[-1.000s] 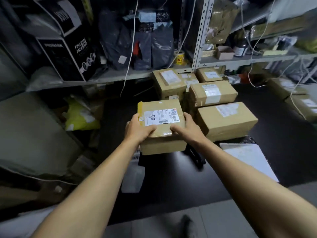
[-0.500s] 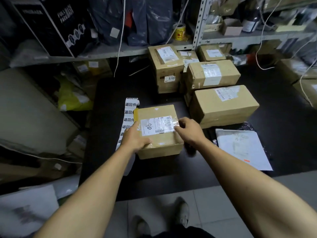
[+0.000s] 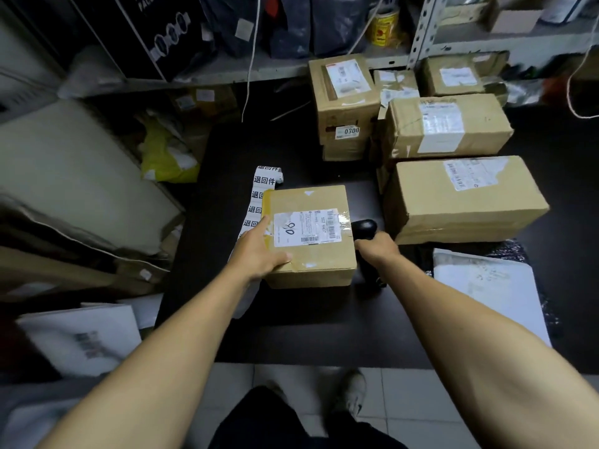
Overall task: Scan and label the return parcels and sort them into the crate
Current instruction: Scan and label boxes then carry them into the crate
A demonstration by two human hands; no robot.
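— What did you have on the far left of the feed?

— I saw a white mailer bag (image 3: 77, 338) lying low at the left, beside the dark surface (image 3: 291, 328). On the surface's left edge a strip of return labels (image 3: 264, 183) ran under the left side of the parcel (image 3: 311, 234).

— And the parcel itself?

— It sat flat on the surface, in front of me, label side up, with a shipping label (image 3: 308, 226) showing barcodes and a handwritten mark. My left hand (image 3: 259, 251) rested on its near left corner, forefinger stretched along the yellow-taped edge and thumb pressed on the top; the fingers were straight, not wrapped around it.

— The other hand?

— My right hand (image 3: 376, 247) was just beside the parcel's right face, fingers curled around the handle of a black handheld scanner (image 3: 364, 228). The scanner's head stood between the parcel and the large box (image 3: 463, 202).

— What lay further right?

— Behind the large box I saw a second taped box (image 3: 447, 124), and left of that a taller carton (image 3: 343, 102) with a small "0300" tag on its face. A flat white envelope (image 3: 486, 286) lay on the surface near my right forearm. I could not tell where the crate was.
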